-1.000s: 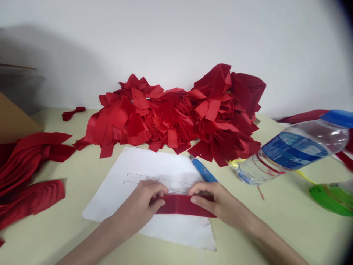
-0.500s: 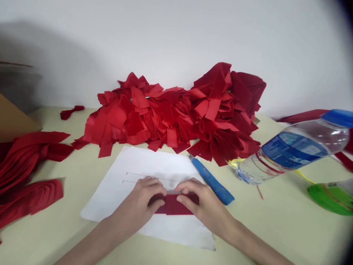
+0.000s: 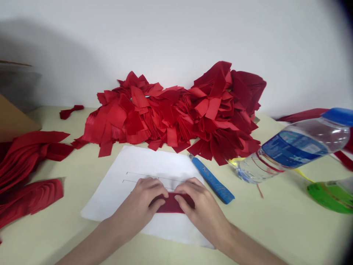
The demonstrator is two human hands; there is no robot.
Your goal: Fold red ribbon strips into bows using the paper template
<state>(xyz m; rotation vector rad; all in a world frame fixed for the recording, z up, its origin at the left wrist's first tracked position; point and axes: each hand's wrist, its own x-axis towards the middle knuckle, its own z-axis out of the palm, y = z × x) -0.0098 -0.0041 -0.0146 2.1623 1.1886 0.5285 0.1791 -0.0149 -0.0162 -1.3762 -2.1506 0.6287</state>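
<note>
A dark red ribbon strip [image 3: 171,204] lies over a white sheet of paper [image 3: 110,184] marked with thin black lines. My left hand [image 3: 143,197] pinches the strip's left part, thumb on the near side and fingers curled over the far edge. In the same way my right hand [image 3: 195,198] grips its right part. A short stretch of red shows between the two thumbs, while both ends are hidden by the hands. Just right of my right hand, a blue utility knife [image 3: 213,180] rests partly on the paper's edge.
A large heap of red ribbon pieces [image 3: 171,117] stands against the wall. More red bundles [image 3: 30,195] lie at left near a cardboard box [image 3: 13,121]. At right are a tilted water bottle [image 3: 292,147] and a green-and-clear item [image 3: 328,197].
My fingertips have come slightly closer together, the right hand shifting a little left. The overlapping step in the ribbon between my thumbs no longer shows; the strip looks even there.
</note>
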